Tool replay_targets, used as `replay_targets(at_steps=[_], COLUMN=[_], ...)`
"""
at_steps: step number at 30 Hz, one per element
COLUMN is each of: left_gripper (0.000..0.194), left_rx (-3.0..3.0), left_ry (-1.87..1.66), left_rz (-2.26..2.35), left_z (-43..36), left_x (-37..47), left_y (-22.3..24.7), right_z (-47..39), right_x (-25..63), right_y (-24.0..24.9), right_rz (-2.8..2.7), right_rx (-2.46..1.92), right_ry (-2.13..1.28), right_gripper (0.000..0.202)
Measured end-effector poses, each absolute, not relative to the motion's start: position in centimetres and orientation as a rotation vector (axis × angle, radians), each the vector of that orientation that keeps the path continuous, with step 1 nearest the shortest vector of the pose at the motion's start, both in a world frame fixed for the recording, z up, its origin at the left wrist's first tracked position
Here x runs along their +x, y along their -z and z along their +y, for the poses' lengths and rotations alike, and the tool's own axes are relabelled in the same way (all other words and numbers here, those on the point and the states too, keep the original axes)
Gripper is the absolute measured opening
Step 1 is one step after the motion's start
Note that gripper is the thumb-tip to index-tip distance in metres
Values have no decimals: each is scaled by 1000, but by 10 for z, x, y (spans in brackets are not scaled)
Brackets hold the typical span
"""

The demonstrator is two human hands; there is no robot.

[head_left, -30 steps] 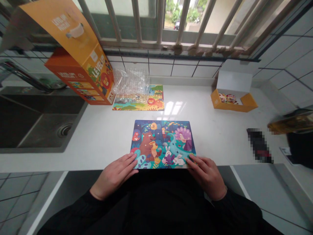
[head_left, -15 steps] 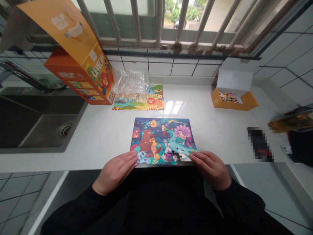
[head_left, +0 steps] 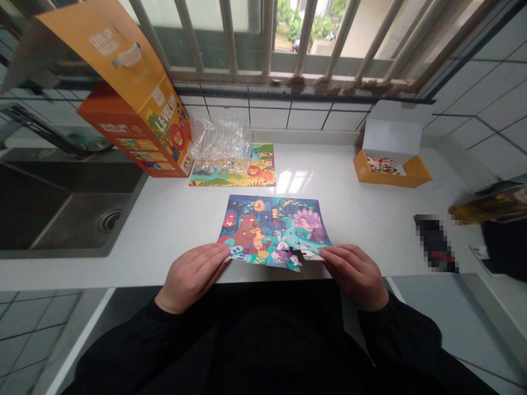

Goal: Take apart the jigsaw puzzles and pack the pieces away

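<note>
A dark blue jigsaw puzzle (head_left: 272,227) with a bear, a rabbit and a peacock lies near the counter's front edge. My left hand (head_left: 195,274) is closed on its near left corner, thumb out of sight underneath. The near right corner is pinched in my right hand (head_left: 356,276). Between the hands the near edge is lifted off the counter and sags. Toward the right of that edge the pieces have come apart, leaving a jagged gap beside the rabbit.
Behind the puzzle, clear bubble wrap (head_left: 220,145) covers part of a second animal puzzle (head_left: 261,171). An orange puzzle box (head_left: 135,131) stands open beside the sink (head_left: 78,219). At the right are a small yellow box (head_left: 391,173) with pieces inside and a blurred dark object (head_left: 436,241).
Both hands have risen slightly, lifting the near edge of the puzzle. Its middle now bends downward, and the gap at the near right has widened.
</note>
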State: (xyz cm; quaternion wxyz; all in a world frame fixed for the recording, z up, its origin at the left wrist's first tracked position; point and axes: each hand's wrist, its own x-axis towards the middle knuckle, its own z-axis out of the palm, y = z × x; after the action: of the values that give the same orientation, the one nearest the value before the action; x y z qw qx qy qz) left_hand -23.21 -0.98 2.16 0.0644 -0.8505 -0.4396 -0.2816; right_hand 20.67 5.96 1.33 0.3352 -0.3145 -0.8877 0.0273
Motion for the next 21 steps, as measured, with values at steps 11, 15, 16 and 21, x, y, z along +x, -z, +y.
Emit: replay_targets(at_steps=[11,15,16,21], left_gripper=[35,29,28,19], left_rx=[-2474,-2438,-2432,-2422], left_ry=[864,879,879,882], left_rz=[-1389,-1410,-1406,-1410], left_z=[12,22,24,35], left_x=[-226,-223,-222,-220], left_y=[-36,-45,-47,-56], right_z=[78,85,86,95], right_x=[197,199,199,199], right_y=[-35,-40,-41,-48], right_rz=[-2267,-2262,-2263,-2251], right_rx=[-856,-872,-875,-888], right_ry=[-90,-75,-75,-49], right_gripper=[43,39,38,27])
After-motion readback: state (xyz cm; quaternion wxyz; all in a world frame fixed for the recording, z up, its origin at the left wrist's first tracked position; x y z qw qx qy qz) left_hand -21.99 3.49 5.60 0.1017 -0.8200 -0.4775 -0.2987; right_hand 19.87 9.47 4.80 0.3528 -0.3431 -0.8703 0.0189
